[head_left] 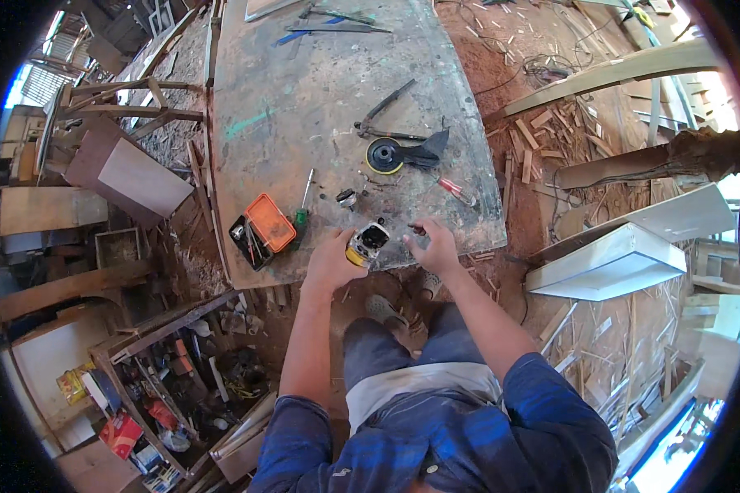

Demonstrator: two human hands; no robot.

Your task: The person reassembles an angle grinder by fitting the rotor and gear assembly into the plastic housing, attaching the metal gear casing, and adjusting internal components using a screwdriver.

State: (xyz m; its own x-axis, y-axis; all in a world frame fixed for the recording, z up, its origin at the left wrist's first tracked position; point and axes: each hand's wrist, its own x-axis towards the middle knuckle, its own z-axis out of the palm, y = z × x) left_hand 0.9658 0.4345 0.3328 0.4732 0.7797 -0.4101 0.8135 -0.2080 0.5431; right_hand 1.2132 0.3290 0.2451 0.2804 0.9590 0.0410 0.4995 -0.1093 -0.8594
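Note:
At the table's near edge, my left hand is closed round a yellow-and-black power tool body, its open end facing up and showing a dark hollow. Just right of it, my right hand has its fingers curled; something small and dark shows at the fingertips, too small to name. Beyond the tool body lies a small metal gear part among loose bits. A sander head with a round yellow-rimmed pad rests farther off. Left of my left hand are a green-handled screwdriver and an orange-and-black toolbox with its lid raised.
Another screwdriver lies on the worn table at the right. A hinged metal piece and dark bars lie farther back. Wood scraps cover the floor. A white box stands right, a tool-filled crate lower left.

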